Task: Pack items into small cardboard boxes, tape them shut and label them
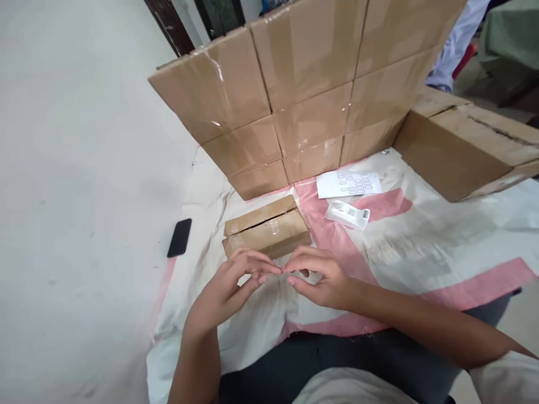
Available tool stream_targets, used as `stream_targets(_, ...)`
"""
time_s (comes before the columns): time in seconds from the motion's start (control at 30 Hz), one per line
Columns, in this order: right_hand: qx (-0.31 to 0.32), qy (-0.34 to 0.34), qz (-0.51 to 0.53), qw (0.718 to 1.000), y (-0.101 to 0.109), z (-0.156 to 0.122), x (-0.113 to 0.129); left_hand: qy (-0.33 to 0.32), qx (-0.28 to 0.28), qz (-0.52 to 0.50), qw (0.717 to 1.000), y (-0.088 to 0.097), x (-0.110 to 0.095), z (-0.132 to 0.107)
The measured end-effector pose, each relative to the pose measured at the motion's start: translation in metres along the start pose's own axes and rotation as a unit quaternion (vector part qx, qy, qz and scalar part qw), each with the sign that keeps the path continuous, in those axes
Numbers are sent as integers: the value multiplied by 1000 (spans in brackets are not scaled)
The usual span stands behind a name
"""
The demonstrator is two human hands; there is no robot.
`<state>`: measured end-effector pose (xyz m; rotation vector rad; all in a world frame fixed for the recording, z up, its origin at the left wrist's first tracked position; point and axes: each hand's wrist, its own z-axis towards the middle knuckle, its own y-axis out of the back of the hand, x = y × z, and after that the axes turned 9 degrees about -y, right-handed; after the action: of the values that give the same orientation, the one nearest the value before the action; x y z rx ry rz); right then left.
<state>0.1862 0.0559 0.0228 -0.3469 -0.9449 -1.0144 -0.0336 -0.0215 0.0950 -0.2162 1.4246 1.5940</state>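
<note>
My left hand (236, 280) and my right hand (318, 276) meet fingertip to fingertip low over the cloth, just in front of a small taped cardboard box (266, 229). Both hands pinch together at one spot; whatever lies between the fingertips is too small to make out. The small box lies flat on the white and pink cloth (421, 241), a strip of clear tape across its seam. A white tape dispenser (347, 215) rests to the right of the box. Behind the dispenser lies a white sheet of labels (349, 183).
A wall of stacked taped cartons (311, 95) stands behind the small box. Another large carton (467, 143) sits at the right. A black phone (179, 237) lies on the pale floor at the left. A person's sleeve shows at the upper right.
</note>
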Motion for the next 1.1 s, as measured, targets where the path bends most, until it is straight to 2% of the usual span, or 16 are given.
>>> stream_targets(0.23,25,3,-28,999,10,1,-3,-36,-4,-4,999,-22,-4,7)
stream_targets(0.4,18,57,-88,994,17,-1,-3,-20,-31,-12,999,-29,-8,5)
stream_targets(0.57,12,142,-192,971,20,-3,3,30,-53,7,998,-30,-24,-1)
stream_targets(0.73,-6,166,-217,962,17,-6,7,33,-47,55,997,-29,-46,-4)
stream_targets(0.93,18,122,-144,982,16,-8,10,-10,-16,149,989,-27,-65,-5)
stream_targets(1.1,144,49,-43,987,23,-5,13,-23,1,168,986,-29,-72,-9)
